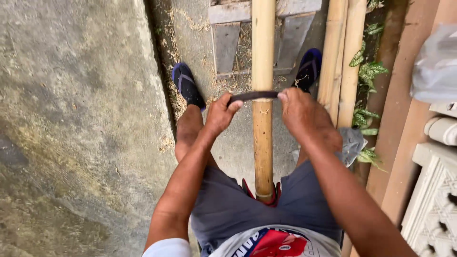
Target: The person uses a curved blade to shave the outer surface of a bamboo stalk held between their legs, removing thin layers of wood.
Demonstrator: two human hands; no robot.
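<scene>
Concrete floor [71, 119] | both hands [221, 114] [302, 114] grip blade [252, 95] across bamboo pole [263, 143]

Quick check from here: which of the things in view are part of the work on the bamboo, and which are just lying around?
In use:
- bamboo pole, propped on the wooden stand
- dark curved blade across it
- left hand and right hand, one gripping each end

Lying about:
- spare bamboo poles
- leafy plant
- grey cloth
- carved white block

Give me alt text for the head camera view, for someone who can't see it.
Seen from above, a person's left hand and right hand grip the two ends of a dark curved blade laid across a bamboo pole running between their legs. More bamboo poles lie alongside, with shavings on the concrete floor.
</scene>
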